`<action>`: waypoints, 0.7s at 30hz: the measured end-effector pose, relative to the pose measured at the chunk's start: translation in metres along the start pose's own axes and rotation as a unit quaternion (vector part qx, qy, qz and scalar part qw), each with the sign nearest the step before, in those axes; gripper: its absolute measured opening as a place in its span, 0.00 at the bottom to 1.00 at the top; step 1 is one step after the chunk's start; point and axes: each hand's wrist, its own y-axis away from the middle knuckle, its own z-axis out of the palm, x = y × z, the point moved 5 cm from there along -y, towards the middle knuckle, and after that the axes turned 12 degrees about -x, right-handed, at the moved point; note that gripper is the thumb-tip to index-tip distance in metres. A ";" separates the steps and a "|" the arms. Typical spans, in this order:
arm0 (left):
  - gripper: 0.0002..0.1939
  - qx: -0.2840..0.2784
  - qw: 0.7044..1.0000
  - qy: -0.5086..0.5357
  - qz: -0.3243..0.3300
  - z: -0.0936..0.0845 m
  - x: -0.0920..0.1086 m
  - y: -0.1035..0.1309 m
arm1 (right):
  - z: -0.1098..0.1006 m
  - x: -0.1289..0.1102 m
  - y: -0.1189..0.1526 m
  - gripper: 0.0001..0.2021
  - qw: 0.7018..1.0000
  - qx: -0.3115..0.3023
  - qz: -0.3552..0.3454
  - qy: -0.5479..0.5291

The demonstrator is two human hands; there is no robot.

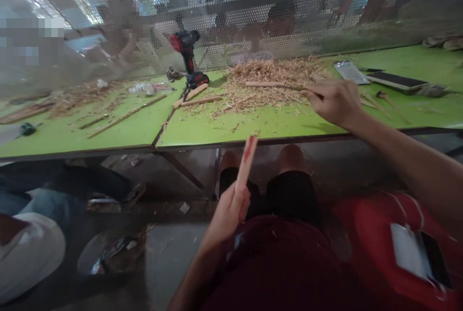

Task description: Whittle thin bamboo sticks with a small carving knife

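Observation:
My left hand (233, 207) is wrapped around the lower end of a flat wooden strip (246, 161). The strip tilts upward in front of the table's edge, above my lap, and carries a red mark near its top. Over the green table (282, 125), my right hand (334, 101) is closed at the right end of a slim wooden stick (265, 84). This stick has a thinner, darker part toward my fingers; its exact kind does not show. Beneath and behind it spreads a heap of wood shavings (278, 70).
A red and black cordless drill (188, 58) stands left of the shavings, before a perforated metal screen (231, 17). A dark sanding block (398, 81) and a clear packet (350, 72) lie right. A phone (436, 258) rests on a red stool (372, 243). Another person (31, 248) sits left.

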 end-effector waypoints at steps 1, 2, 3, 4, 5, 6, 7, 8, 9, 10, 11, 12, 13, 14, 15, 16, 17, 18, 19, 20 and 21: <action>0.28 0.010 1.000 0.011 0.015 -0.001 0.001 -0.001 | -0.004 -0.003 0.003 0.22 0.999 0.008 0.010 0.029; 0.28 0.013 0.999 0.025 0.028 0.000 0.002 -0.003 | -0.005 -0.010 0.007 0.22 0.998 0.012 0.016 0.052; 0.28 0.007 0.998 0.039 0.038 0.001 0.003 -0.007 | -0.001 -0.020 0.012 0.22 0.998 0.008 0.016 0.056; 0.27 -0.004 0.997 0.055 0.045 0.002 0.005 -0.011 | 0.007 -0.031 0.018 0.22 0.999 -0.004 0.010 0.035; 0.26 -0.014 0.996 0.070 0.048 0.004 0.006 -0.015 | 0.017 -0.043 0.025 0.22 1.000 -0.021 0.001 0.006; 0.26 -0.023 0.995 0.083 0.052 0.005 0.006 -0.018 | 0.029 -0.054 0.031 0.22 0.999 -0.041 -0.010 -0.024; 0.25 -0.030 0.994 0.093 0.056 0.007 0.007 -0.020 | 0.041 -0.065 0.038 0.21 0.996 -0.065 -0.022 -0.049; 0.24 -0.037 0.992 0.101 0.062 0.008 0.007 -0.022 | 0.053 -0.074 0.044 0.21 0.993 -0.087 -0.035 -0.068; 0.23 -0.044 0.991 0.106 0.069 0.010 0.008 -0.023 | 0.063 -0.082 0.050 0.20 0.990 -0.105 -0.050 -0.076; 0.22 -0.053 0.990 0.109 0.076 0.011 0.008 -0.024 | 0.071 -0.088 0.056 0.19 0.988 -0.117 -0.064 -0.077; 0.21 -0.060 0.988 0.111 0.084 0.013 0.009 -0.025 | 0.078 -0.093 0.061 0.19 0.986 -0.125 -0.078 -0.071; 0.21 -0.066 0.987 0.112 0.091 0.013 0.010 -0.025 | 0.082 -0.096 0.065 0.18 0.986 -0.130 -0.090 -0.059; 0.20 -0.068 0.987 0.112 0.098 0.013 0.011 -0.026 | 0.085 -0.099 0.069 0.18 0.985 -0.133 -0.099 -0.043; 0.19 -0.067 0.986 0.108 0.104 0.013 0.012 -0.027 | 0.087 -0.100 0.072 0.18 0.985 -0.135 -0.104 -0.025; 0.19 -0.063 0.987 0.102 0.109 0.012 0.013 -0.028 | 0.087 -0.101 0.075 0.18 0.985 -0.137 -0.107 -0.006; 0.18 -0.058 0.988 0.093 0.110 0.011 0.015 -0.029 | 0.087 -0.101 0.077 0.19 0.985 -0.138 -0.107 0.013; 0.18 -0.051 0.990 0.084 0.104 0.010 0.016 -0.030 | 0.086 -0.101 0.079 0.19 0.984 -0.139 -0.106 0.032; 0.19 -0.044 0.992 0.075 0.093 0.009 0.017 -0.031 | 0.085 -0.100 0.081 0.20 0.984 -0.139 -0.104 0.050; 0.19 -0.039 0.994 0.068 0.082 0.008 0.018 -0.032 | 0.085 -0.100 0.082 0.20 0.983 -0.140 -0.103 0.067; 0.19 -0.037 0.995 0.064 0.072 0.008 0.019 -0.034 | 0.084 -0.100 0.084 0.20 0.981 -0.141 -0.102 0.081; 0.20 -0.037 0.995 0.062 0.069 0.008 0.020 -0.035 | 0.083 -0.099 0.084 0.21 0.980 -0.141 -0.103 0.094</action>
